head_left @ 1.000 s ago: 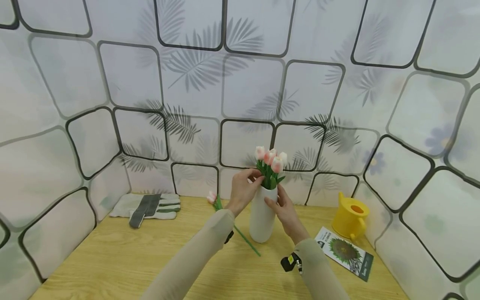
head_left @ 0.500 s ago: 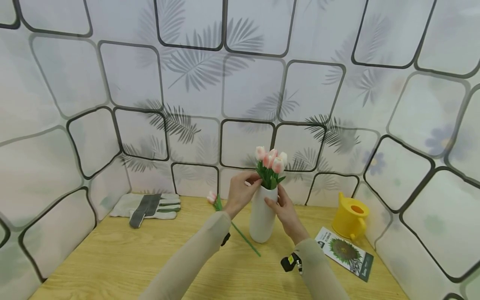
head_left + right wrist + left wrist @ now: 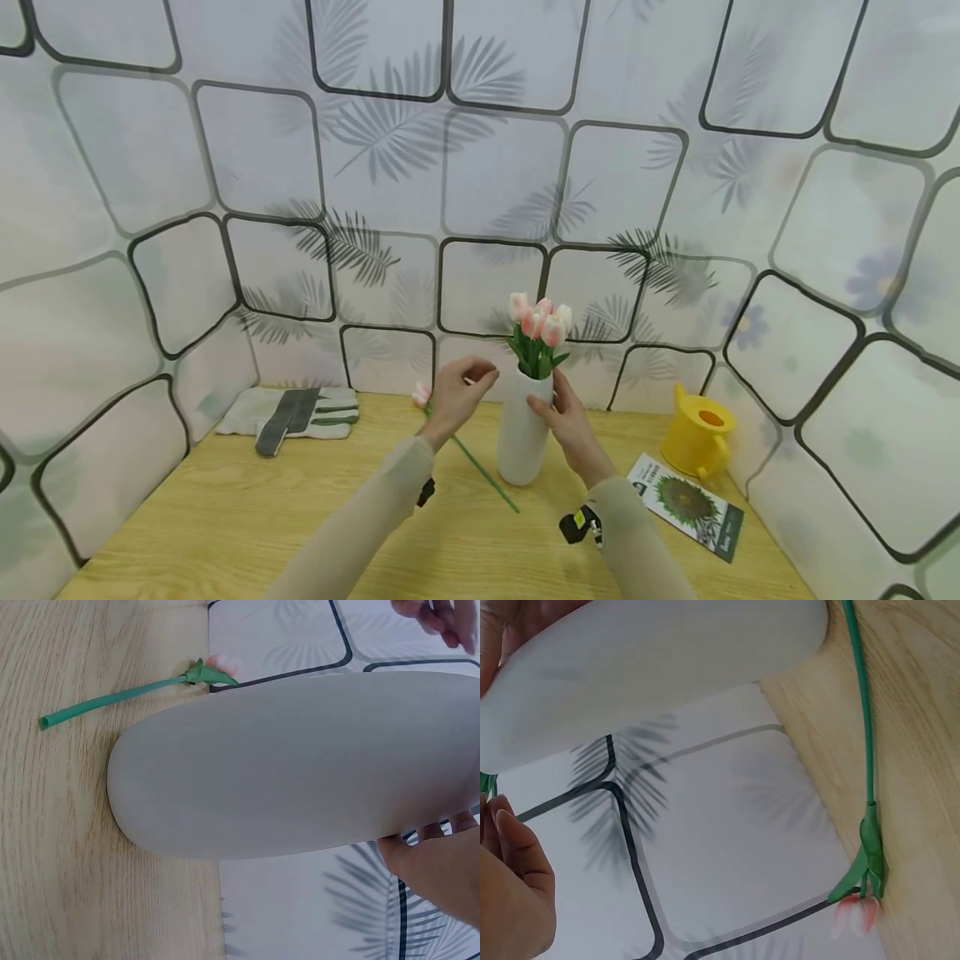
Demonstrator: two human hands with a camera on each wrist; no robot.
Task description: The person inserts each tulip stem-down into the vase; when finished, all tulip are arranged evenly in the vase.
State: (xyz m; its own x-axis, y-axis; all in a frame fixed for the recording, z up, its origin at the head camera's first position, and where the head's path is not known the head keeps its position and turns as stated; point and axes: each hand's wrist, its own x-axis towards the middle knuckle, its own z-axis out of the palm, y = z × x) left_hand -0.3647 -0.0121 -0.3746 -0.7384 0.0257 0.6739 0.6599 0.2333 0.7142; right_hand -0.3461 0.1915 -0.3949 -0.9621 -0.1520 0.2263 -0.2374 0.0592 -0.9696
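A white vase (image 3: 522, 433) stands upright on the table, with several pink-and-white tulips (image 3: 542, 329) in its mouth. My right hand (image 3: 570, 427) grips the vase's upper right side, its fingers (image 3: 431, 832) against the wall. To the left of the rim, my left hand (image 3: 457, 396) is apart from the vase with loosely bent fingers and holds nothing. One single tulip (image 3: 868, 750) lies on the table left of the vase, its bloom toward the wall. In the head view the left hand covers part of its stem.
A pair of grey-and-white gloves (image 3: 300, 414) lies at the back left of the wooden table (image 3: 247, 517). On the right are a yellow watering can (image 3: 697, 435) and a seed packet (image 3: 686, 506). Patterned wall covering (image 3: 495, 183) encloses the back and sides.
My left hand has let go of the tulips at the rim and moved left, away from the vase. The right hand keeps its hold on the vase.
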